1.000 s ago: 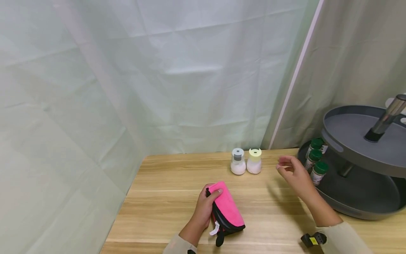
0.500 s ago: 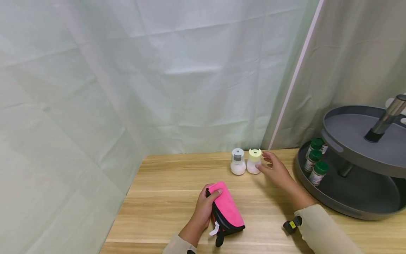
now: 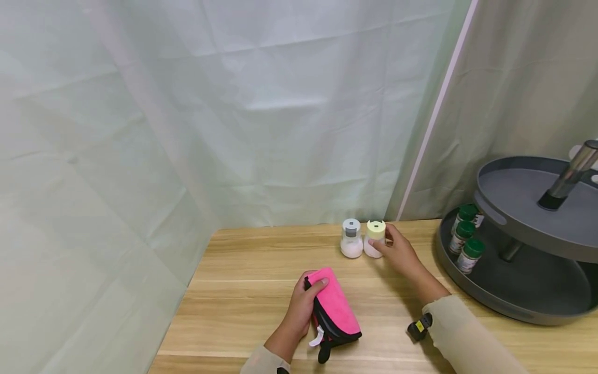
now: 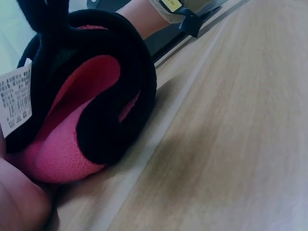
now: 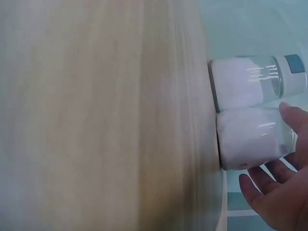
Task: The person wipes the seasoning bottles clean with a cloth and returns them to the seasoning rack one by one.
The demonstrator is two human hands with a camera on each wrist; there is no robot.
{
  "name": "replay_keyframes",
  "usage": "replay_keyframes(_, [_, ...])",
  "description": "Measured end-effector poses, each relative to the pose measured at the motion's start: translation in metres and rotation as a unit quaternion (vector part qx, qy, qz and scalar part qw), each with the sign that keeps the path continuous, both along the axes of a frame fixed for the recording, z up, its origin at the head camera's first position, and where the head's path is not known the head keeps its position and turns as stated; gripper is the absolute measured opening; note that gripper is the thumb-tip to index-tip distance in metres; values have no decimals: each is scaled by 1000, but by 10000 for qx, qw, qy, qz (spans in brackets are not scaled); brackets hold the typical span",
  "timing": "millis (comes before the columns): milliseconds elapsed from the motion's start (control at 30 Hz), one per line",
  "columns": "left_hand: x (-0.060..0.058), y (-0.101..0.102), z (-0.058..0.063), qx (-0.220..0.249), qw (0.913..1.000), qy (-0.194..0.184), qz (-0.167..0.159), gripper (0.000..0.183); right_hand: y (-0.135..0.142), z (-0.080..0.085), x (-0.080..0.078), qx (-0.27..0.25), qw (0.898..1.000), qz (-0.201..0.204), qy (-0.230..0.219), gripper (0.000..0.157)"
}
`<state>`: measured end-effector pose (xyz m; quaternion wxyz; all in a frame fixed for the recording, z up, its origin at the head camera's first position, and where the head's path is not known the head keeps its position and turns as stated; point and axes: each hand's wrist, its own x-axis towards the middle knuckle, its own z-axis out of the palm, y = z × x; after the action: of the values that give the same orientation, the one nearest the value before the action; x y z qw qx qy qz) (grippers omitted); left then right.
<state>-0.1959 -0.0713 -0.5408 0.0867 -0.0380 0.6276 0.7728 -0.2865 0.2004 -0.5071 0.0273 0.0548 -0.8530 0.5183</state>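
Observation:
My left hand (image 3: 299, 306) holds a rolled pink cloth (image 3: 337, 306) with black edging against the table, thumb on top. In the left wrist view the open end of the rolled cloth (image 4: 62, 149) shows its layers, with a white printed label (image 4: 17, 98) beside it. At the back, a glass seasoning jar with a yellow lid (image 3: 376, 229) stands upright, filled with white powder. My right hand (image 3: 399, 254) grips this jar, thumb in front and fingers around its right side. Right beside it stands a similar jar with a pale grey lid (image 3: 351, 240).
On the right stands a grey two-tier round tray (image 3: 495, 298). Several green-capped spice bottles (image 3: 471, 254) sit on its lower level. A pale curtain (image 3: 299, 130) hangs behind the wooden table (image 3: 243, 311).
My right hand has moved left from near the spice bottles to the yellow-lidded seasoning jar and taken hold of it. My left hand and the rolled cloth have stayed put.

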Motion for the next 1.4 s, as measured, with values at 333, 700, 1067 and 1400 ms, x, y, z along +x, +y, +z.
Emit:
replay_keyframes(333, [-1, 1, -1, 44, 9999, 119, 37, 32, -1, -4, 11, 176, 9979, -229, 572, 60])
replay_keyframes(700, [2, 3, 22, 451, 9983, 319, 181, 27, -7, 22, 49, 95, 9956, -326, 875, 59])
replay_keyframes(1067, [7, 3, 70, -203, 9957, 861, -280, 42, -20, 44, 87, 246, 9902, 157, 1363, 58])
replay_keyframes(1400, [11, 8, 99, -1488, 9790, 1292, -517, 37, -28, 52, 104, 1018, 9723, 552, 2030, 54])
